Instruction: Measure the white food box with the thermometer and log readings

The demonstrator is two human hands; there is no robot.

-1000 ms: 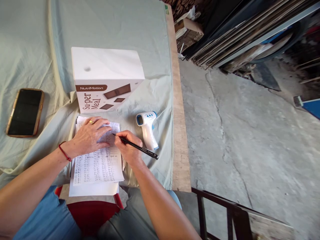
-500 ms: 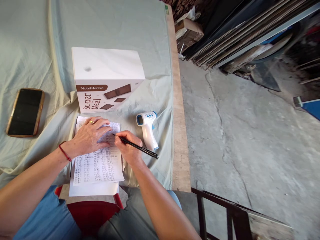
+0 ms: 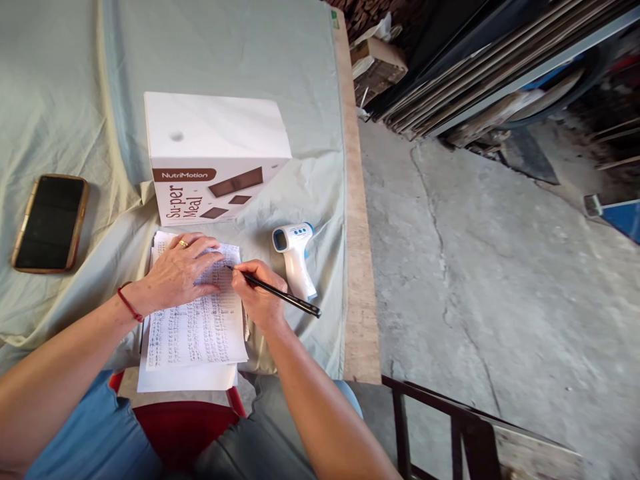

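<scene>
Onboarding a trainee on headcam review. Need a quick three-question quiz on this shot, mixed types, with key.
1. Multiple choice: what does the right hand hold?
A) a pair of scissors
B) a black pen
C) a wooden ruler

2. True or false: in the picture, the phone lies to the left of the white box.

3. Short answer: what does the left hand rest on?

Key:
1. B
2. True
3. The handwritten sheet
</scene>
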